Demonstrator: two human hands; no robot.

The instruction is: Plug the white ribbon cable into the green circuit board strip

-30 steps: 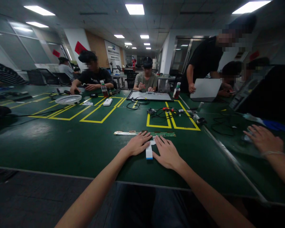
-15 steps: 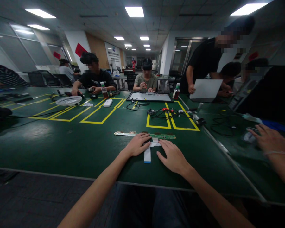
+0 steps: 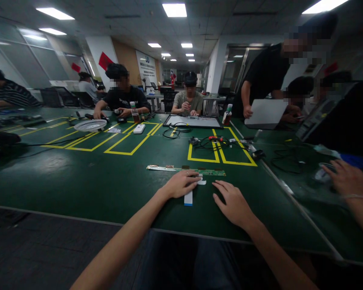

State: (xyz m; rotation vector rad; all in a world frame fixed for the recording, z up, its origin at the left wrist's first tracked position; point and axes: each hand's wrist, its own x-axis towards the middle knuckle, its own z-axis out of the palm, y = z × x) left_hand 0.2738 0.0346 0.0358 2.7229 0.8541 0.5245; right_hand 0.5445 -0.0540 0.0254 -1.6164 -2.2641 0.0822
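Note:
A long, narrow green circuit board (image 3: 213,172) lies crosswise on the dark green table. Below it is a white flat ribbon cable (image 3: 188,198) with a blue end towards me and a bent upper part near the board. My left hand (image 3: 180,183) lies over the cable's upper part and the board's lower edge, fingers stretched out to the right, hiding where cable and board meet. To the right of the cable, apart from it, my right hand (image 3: 234,203) rests on or just above the table, fingers loosely spread and holding nothing.
Yellow tape rectangles (image 3: 117,153) mark the table. Black cables with a red-handled tool (image 3: 215,138) lie beyond the board. Another person's hand (image 3: 351,177) is at the far right. Across the table are a white panel (image 3: 196,121), bottles, a round white grille (image 3: 90,125) and several people.
My right hand has moved right, off the cable and away from the board. The left hand has slid slightly right, covering more of the cable's upper part.

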